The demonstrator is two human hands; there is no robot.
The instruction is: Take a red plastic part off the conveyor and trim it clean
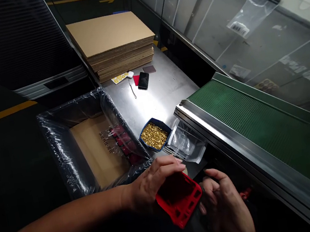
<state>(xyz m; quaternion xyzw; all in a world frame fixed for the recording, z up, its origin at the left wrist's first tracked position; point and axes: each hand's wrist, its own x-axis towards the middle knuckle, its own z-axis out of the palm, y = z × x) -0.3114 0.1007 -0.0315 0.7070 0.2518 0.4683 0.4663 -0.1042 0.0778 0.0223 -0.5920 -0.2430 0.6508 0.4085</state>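
Note:
My left hand (151, 182) grips a red plastic case (179, 201) from its upper left edge, fingers curled over the rim. My right hand (225, 205) sits just right of the case with fingers bent and pinched together at the case's right corner; what they hold is hidden. A small blue tray of gold-coloured parts (154, 135) lies on the steel table beyond my hands. Clear plastic bags (185, 142) lie beside that tray.
A cardboard box lined with clear plastic (89, 150) stands at left, holding several red cases (124, 145). A green conveyor belt (267, 132) runs along the right. Flat cardboard sheets (113, 43) are stacked at the back, with a phone (143, 80) near them.

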